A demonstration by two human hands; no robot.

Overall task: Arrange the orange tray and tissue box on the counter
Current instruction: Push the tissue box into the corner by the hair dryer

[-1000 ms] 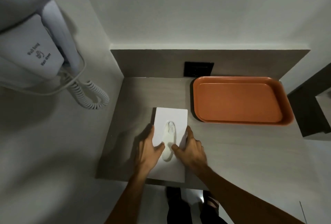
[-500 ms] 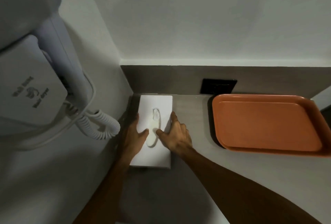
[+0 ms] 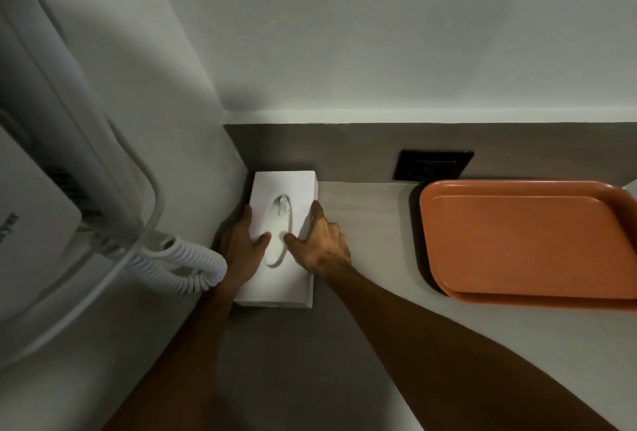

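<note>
A white tissue box [image 3: 286, 189] lies lengthwise in the back left corner of the grey counter [image 3: 365, 224], its far end against the backsplash and its left side next to the wall. My left hand [image 3: 241, 248] grips its left side, thumb on top. My right hand [image 3: 320, 244] holds its right side, thumb on top beside the oval opening. The orange tray [image 3: 527, 241] lies empty at the right, against the backsplash, apart from the box.
A white wall-mounted hair dryer [image 3: 51, 189] with a coiled cord [image 3: 179, 265] hangs on the left wall, the cord close to my left forearm. A black socket plate [image 3: 432, 165] sits in the backsplash behind the tray's left corner.
Both hands slid the tissue box from the counter's front edge back and left into the corner. The tray stayed in place; the view moved closer to the counter.
</note>
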